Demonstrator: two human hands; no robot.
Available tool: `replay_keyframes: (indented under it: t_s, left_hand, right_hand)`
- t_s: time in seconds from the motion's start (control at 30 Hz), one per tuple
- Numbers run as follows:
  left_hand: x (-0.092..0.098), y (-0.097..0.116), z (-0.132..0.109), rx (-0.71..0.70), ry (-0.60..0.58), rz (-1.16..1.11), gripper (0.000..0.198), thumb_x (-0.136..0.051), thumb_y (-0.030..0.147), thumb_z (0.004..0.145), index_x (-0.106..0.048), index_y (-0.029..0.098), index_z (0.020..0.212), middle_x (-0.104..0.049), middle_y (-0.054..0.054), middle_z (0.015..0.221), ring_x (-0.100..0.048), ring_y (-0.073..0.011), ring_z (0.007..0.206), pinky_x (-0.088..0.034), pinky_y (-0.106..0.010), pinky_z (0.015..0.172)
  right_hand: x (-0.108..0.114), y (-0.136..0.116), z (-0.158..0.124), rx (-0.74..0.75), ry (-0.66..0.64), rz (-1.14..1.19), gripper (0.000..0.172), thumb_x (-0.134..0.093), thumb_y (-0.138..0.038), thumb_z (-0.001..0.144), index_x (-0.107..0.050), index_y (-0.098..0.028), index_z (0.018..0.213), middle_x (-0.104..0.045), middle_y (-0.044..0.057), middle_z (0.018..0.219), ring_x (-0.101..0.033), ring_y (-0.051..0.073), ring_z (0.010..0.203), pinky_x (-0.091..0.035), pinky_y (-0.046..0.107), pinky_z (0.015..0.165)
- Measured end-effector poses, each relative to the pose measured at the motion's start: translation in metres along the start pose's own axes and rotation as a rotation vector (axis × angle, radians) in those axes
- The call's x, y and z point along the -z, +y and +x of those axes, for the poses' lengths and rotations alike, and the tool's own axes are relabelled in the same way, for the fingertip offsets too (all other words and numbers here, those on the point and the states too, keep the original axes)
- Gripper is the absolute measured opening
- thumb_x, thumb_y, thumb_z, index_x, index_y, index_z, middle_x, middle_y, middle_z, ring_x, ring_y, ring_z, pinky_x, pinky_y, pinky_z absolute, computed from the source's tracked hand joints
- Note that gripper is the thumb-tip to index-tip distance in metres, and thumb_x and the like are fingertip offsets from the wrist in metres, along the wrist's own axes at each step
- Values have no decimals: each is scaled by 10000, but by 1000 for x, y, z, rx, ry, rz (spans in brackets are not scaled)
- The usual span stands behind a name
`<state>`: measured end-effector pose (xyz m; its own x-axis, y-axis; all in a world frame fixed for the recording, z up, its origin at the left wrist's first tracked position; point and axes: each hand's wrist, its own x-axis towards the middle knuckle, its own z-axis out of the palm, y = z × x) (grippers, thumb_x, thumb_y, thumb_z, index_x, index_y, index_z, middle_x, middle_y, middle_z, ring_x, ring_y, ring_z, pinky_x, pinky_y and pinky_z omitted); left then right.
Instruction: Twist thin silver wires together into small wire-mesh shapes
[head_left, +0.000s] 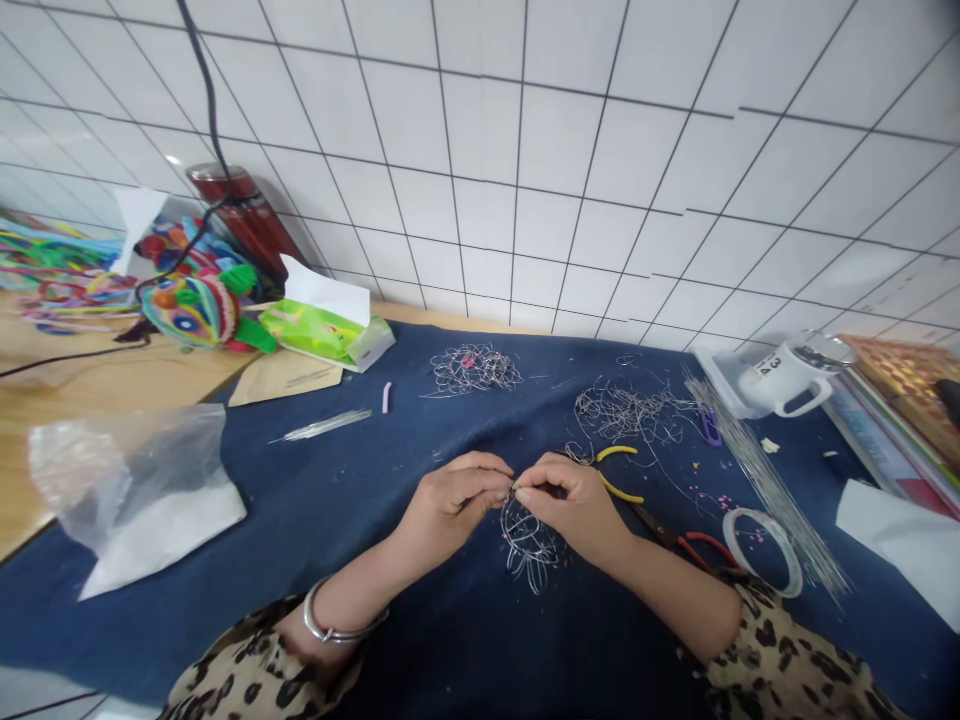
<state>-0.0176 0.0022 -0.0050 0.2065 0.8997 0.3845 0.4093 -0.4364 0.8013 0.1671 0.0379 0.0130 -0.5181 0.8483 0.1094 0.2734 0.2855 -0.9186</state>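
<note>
Both hands meet above the dark blue cloth in the middle of the view. My left hand (pixel 461 497) pinches the top of a bent silver wire piece (pixel 531 545), which hangs in loops below the fingertips. From the other side, my right hand (pixel 577 500) closes thumb and forefinger on the same spot. The exact point gripped is too small to make out. Just behind my right hand lie yellow-handled pliers (pixel 619 472). A red-handled tool (pixel 705 545) is partly hidden by my right forearm.
Tangled wire (pixel 630 412) and a wire bundle (pixel 474 370) lie at the back. Long straight wires (pixel 772 480), a clear tape roll (pixel 763 550) and a white mug (pixel 795 372) are on the right. A bag of white powder (pixel 172 510), a tissue pack (pixel 322 332) and a red flask (pixel 251 220) stand left.
</note>
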Motion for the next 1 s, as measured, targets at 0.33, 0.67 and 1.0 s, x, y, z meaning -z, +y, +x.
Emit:
replay_keyframes:
  t_s: [0.33, 0.67, 1.0]
  left_hand:
    - [1, -7, -3, -193, -31, 175, 170, -501, 118, 833, -608, 170, 954, -616, -97, 972, -600, -170, 897, -511, -309, 791]
    - [-1, 2, 0, -108, -55, 151, 181, -454, 60, 773, -571, 181, 840, -594, -78, 933, -578, -163, 852, -481, -290, 752]
    - [-1, 3, -2, -36, -63, 137, 168, -439, 37, 759, -516, 184, 785, -568, -58, 909, -561, -153, 838, -458, -290, 757]
  right_hand:
    - [0, -1, 0, -10, -19, 3, 100, -589, -160, 776, -682, -184, 750, -560, -9, 702, -519, 106, 656, -407, 228, 632]
    - [-2, 5, 1, -1, -46, -1, 95, -607, -167, 772, -695, -201, 775, -571, -13, 713, -530, 104, 669, -417, 223, 650]
    - [-1, 3, 2, 85, 7, -158, 80, -626, -180, 773, -695, -217, 785, -602, -3, 733, -559, 118, 703, -430, 239, 688]
